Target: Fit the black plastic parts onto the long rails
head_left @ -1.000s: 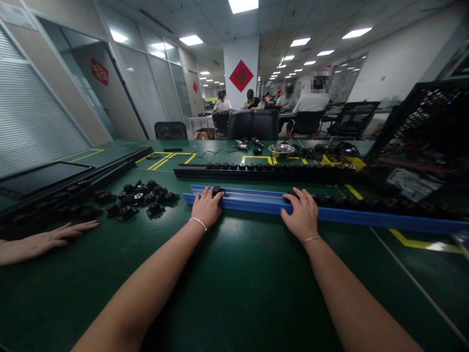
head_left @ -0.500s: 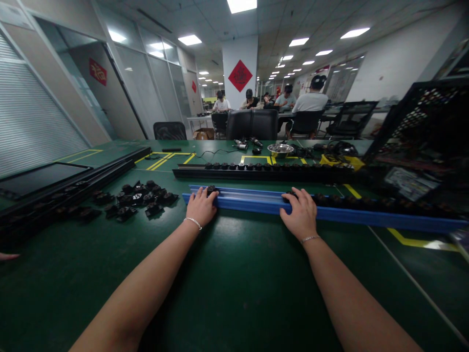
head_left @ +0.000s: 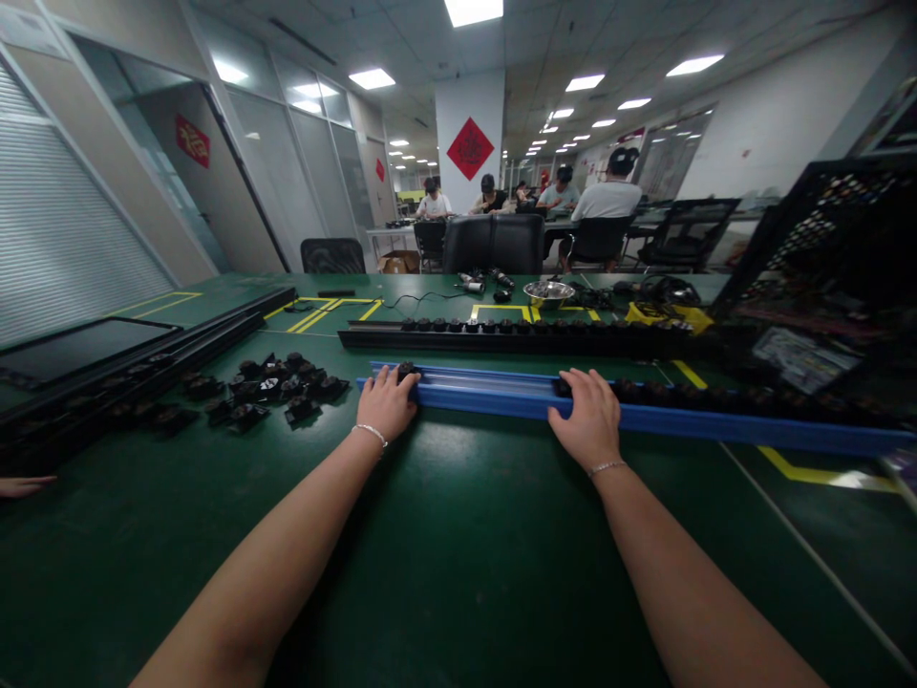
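A long blue rail with an open channel lies across the green table in front of me. My left hand is closed around a small black part near the rail's left end. Further right, the fingers of my right hand curl over the channel, on another black part that they mostly cover. Beyond that hand, a row of similar black parts sits in the channel. Between my hands the channel's floor shows bare.
Loose black parts lie piled left of the rail. Behind it stands a black rail holding a row of parts. A metal bowl sits further back. Another person's hand shows at the left edge. Black rails lie far left.
My left hand has shifted slightly left along the rail with the black part. My right hand has hardly moved. The other person's hand reaches further in from the left edge.
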Available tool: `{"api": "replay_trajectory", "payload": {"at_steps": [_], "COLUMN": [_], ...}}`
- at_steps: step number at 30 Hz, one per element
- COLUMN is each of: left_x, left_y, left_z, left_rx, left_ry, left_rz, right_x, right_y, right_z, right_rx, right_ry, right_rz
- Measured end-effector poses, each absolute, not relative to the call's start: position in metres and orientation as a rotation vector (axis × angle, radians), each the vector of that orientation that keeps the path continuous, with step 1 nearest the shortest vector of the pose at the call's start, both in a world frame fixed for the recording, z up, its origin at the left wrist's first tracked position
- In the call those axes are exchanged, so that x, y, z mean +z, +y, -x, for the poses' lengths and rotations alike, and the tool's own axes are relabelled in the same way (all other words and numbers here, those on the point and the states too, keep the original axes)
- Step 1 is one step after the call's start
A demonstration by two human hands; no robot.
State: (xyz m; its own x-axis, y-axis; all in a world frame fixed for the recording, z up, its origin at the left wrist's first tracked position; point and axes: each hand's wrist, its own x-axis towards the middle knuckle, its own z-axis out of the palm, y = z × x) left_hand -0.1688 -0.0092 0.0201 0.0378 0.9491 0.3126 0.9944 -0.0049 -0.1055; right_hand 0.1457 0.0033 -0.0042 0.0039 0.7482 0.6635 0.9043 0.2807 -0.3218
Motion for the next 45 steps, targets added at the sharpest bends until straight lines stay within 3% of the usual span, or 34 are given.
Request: {"api": "replay_trajectory", "payload": {"at_steps": [39, 45], "left_x": [0.021, 0.035], "left_y": [0.0, 0.006], "left_z": [0.22, 0.22], "left_rx": [-0.243, -0.103], "left_ry": [-2.206, -2.247], "left_rz": [1.995, 2.045], "right_x": [-0.004, -0.003], "right_y": [0.003, 0.002], "right_z": [-0.145, -0.145], "right_rx": [-0.266, -0.268], "right_ry": [-1.78, -1.783], "right_rz": [1.519, 1.536]}}
